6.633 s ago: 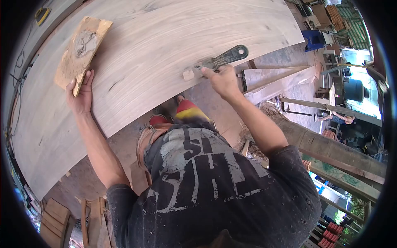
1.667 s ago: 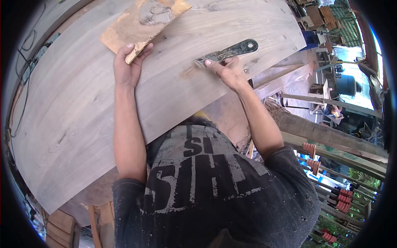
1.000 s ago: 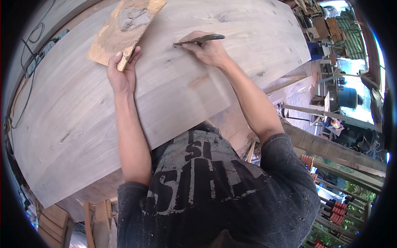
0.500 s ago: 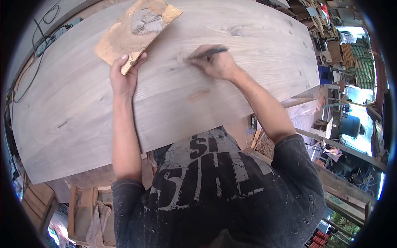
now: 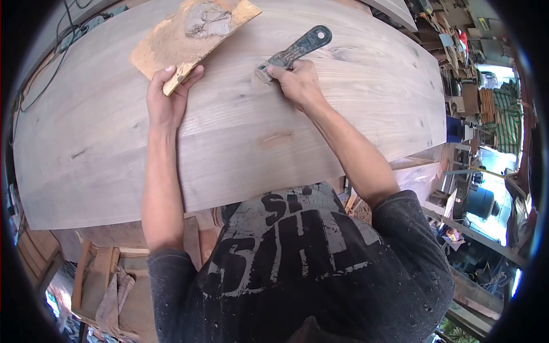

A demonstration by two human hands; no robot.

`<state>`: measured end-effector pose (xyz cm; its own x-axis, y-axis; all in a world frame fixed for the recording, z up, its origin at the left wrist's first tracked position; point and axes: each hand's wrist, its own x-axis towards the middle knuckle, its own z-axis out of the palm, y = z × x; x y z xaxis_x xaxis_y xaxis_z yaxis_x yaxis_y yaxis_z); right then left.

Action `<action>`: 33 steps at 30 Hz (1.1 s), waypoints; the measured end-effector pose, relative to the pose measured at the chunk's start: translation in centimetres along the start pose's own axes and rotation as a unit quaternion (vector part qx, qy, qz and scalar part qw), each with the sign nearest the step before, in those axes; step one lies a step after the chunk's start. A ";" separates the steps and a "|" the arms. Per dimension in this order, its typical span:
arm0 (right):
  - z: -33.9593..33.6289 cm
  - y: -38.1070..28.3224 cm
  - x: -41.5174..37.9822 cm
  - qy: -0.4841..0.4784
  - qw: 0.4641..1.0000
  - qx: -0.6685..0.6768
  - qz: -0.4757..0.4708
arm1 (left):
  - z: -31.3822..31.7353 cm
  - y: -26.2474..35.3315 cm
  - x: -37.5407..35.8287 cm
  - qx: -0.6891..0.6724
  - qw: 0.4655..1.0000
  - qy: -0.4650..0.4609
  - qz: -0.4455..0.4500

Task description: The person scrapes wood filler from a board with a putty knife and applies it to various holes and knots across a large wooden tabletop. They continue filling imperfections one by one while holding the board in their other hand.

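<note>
My left hand (image 5: 170, 94) grips the near corner of a wooden board (image 5: 171, 48), thumb on top and fingers beneath. Grey paste (image 5: 207, 20) lies on the board's upper face. In my right hand (image 5: 298, 84) is a putty knife (image 5: 300, 48) with a dark, smeared handle pointing up and right. Its short blade is down at the pale wooden tabletop (image 5: 229, 154), just left of my fingers. A brownish patch (image 5: 275, 138) marks the wood below the knife.
Cables (image 5: 59, 57) and a power strip (image 5: 97, 22) lie beyond the tabletop at the upper left. A wooden chair-like frame with a cloth (image 5: 114, 297) stands at the lower left. Shelves and clutter, with a blue drum (image 5: 480, 201), fill the right side.
The putty knife has turned in my right hand, its handle now pointing up and right and no longer blurred. My view has shifted slightly; my left hand still holds the board.
</note>
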<state>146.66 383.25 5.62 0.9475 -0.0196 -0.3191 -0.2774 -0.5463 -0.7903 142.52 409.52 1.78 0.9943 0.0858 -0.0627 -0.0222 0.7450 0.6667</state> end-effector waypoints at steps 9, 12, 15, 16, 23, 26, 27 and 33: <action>-0.2 -0.6 0.7 -0.109 0.991 0.031 -0.070 | -0.1 0.2 0.2 -0.012 1.000 0.001 -0.012; -2.0 -1.7 0.7 -0.089 0.989 0.020 -0.118 | 0.4 0.4 0.0 -0.012 1.000 0.003 -0.005; -3.2 -2.3 1.4 -0.071 0.981 -0.169 -0.058 | 0.0 0.3 0.2 0.001 1.000 0.002 -0.005; -3.4 -1.5 1.6 -0.072 0.980 -0.173 -0.059 | -0.1 0.3 0.3 -0.003 1.000 0.004 -0.002; -1.0 -0.7 -1.1 -0.078 0.997 0.002 0.012 | -0.6 0.2 0.3 -0.003 1.000 0.005 -0.010; -0.7 -0.9 -0.9 -0.120 0.993 0.004 0.003 | 0.0 0.4 0.3 0.002 1.000 0.005 -0.011; -0.8 -0.8 -0.7 -0.124 0.992 -0.009 -0.018 | 0.2 0.4 0.2 0.003 1.000 0.020 -0.010; -2.0 0.0 1.5 -0.088 0.947 -0.090 -0.294 | 0.6 0.4 -0.1 -0.007 1.000 0.016 0.006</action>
<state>148.39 381.54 6.18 0.8841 0.4642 0.0542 0.3374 -0.5536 -0.7614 142.45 409.43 2.48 0.9903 0.1154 -0.0779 -0.0360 0.7526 0.6575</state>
